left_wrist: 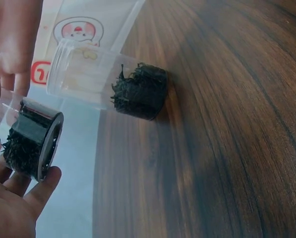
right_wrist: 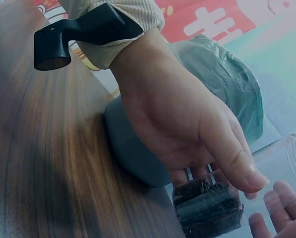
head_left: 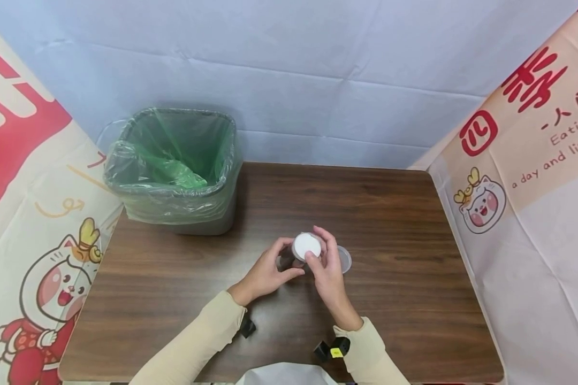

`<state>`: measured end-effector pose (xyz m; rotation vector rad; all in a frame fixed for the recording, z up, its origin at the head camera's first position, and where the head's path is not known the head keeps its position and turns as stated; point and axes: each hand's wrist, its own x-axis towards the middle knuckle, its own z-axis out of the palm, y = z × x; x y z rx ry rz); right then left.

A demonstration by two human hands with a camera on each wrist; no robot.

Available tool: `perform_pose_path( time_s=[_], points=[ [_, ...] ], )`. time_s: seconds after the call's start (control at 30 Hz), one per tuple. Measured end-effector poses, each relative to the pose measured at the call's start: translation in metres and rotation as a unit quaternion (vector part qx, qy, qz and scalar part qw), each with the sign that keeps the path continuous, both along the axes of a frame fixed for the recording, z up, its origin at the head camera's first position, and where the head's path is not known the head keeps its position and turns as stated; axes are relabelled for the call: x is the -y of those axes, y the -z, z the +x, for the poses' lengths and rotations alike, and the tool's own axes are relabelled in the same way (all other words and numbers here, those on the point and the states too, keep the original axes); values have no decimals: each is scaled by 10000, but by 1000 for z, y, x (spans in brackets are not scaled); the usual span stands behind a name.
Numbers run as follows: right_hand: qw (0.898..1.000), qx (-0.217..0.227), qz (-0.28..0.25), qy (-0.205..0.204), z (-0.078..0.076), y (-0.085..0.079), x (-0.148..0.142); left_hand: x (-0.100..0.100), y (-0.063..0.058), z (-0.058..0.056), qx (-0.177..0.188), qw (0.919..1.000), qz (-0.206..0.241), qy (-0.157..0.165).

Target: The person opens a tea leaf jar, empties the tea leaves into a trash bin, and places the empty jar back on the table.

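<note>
Both hands hold a clear plastic jar (left_wrist: pixel 31 141) with a round white top (head_left: pixel 307 246) above the tabletop. Dark, dry shreds, perhaps tea leaves, fill its lower part. My left hand (head_left: pixel 265 270) grips the jar's body, thumb on the near side. At the top, my right hand (head_left: pixel 328 272) curls its fingers around the far side while the thumb lies on the white top's edge. In the right wrist view, the left hand (right_wrist: pixel 177 111) wraps the lower jar. A second clear jar (left_wrist: pixel 140 91) with similar dark shreds stands on the table, mostly behind the right hand in the head view.
A grey bin (head_left: pixel 207 227) lined with a translucent green bag (head_left: pixel 173 206) stands at the table's back left. The brown wooden table (head_left: pixel 390 214) is bordered by a pale hanging sheet (head_left: pixel 294 80) at the back and printed sheets at both sides.
</note>
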<state>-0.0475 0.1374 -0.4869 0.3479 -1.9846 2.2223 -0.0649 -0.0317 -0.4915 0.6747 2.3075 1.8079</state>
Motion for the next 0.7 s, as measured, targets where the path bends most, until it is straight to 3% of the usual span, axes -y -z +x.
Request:
perform_pose_path(
  time_s=[0.7],
  points=[
    [9999,77,-24,94,0,-1,4,1,2,0,4,10000,31,-27]
  ],
)
